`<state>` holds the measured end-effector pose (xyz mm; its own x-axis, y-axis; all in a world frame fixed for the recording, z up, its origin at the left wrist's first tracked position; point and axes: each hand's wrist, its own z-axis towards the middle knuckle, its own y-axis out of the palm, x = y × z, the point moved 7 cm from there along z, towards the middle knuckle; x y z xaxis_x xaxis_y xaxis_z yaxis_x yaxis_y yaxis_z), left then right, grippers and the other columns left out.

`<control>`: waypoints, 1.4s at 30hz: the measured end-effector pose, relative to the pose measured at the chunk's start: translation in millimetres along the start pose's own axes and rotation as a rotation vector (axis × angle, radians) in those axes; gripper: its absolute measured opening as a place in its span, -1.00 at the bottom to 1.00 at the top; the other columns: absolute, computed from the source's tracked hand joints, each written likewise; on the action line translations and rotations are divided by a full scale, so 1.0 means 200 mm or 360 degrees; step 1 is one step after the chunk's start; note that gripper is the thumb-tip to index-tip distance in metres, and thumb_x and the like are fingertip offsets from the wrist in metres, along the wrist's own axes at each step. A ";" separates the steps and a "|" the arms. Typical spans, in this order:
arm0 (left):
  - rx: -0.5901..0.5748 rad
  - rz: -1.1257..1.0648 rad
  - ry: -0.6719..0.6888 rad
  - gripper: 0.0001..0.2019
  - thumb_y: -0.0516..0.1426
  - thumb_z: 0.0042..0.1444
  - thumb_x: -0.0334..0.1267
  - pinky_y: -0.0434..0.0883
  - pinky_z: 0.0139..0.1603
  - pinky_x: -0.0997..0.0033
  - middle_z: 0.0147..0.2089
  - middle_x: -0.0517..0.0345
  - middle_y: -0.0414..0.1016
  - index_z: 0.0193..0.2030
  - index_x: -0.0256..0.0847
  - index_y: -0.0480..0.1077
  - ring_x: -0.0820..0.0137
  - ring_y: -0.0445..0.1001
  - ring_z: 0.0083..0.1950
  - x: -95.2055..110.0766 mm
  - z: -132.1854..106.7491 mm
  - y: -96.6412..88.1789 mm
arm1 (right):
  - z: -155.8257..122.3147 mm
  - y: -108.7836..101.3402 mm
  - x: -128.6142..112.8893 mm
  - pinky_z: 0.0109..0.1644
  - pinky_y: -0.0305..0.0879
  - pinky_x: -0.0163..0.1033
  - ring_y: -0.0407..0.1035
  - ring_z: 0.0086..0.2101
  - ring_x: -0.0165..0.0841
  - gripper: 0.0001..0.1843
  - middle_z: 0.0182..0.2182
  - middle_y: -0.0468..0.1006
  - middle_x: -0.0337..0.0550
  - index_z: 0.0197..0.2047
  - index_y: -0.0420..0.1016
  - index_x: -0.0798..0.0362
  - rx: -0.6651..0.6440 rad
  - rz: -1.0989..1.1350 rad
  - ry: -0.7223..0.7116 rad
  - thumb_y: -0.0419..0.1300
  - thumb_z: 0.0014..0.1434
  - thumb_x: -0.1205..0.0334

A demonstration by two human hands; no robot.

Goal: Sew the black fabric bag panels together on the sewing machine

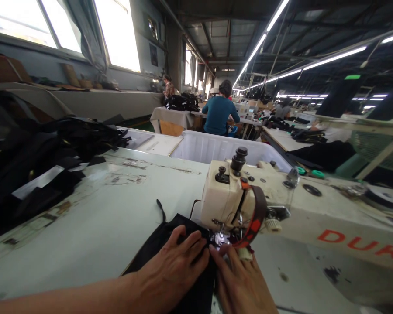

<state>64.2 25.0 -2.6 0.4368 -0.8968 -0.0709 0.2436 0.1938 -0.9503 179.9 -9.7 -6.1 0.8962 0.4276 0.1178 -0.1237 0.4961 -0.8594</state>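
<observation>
A piece of black fabric (173, 231) lies on the pale sewing table, its far edge running in under the needle area of a cream sewing machine (212, 192). My left hand (175, 261) presses on the fabric with bent fingers, holding it left of the presser foot (221, 239). Close to the foot, my right hand (240, 279) holds the fabric's right side, thumb and fingertips by the lit needle. Parts of both hands' grip are hidden by the fingers. A thin black cord (161, 209) sticks out from the fabric's far corner. An orange-and-dark strap (258, 213) hangs over the machine head.
A heap of black garment pieces (52, 152) covers the table's left side. Behind the machine stands a white plastic bin (209, 146). A person in a teal top (218, 114) sits farther back, facing away. More dark fabric (324, 155) lies at the right.
</observation>
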 end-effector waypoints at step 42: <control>0.0082 -0.0074 -0.0148 -0.81 0.04 0.35 -0.23 -0.01 0.17 -0.03 0.03 0.00 0.47 0.04 -0.20 0.32 0.16 0.27 0.17 -0.04 0.06 0.02 | -0.04 0.02 0.03 -0.10 0.40 -0.09 0.42 -0.22 -0.18 -0.53 -0.15 0.52 -0.03 0.12 0.37 0.07 0.0087 0.0111 0.0008 0.07 0.12 0.44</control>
<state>72.6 39.1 -2.5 0.5018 -0.8650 0.0037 0.3085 0.1749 -0.9350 189.1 -10.8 -13.3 0.8868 0.4588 0.0560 -0.2089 0.5059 -0.8369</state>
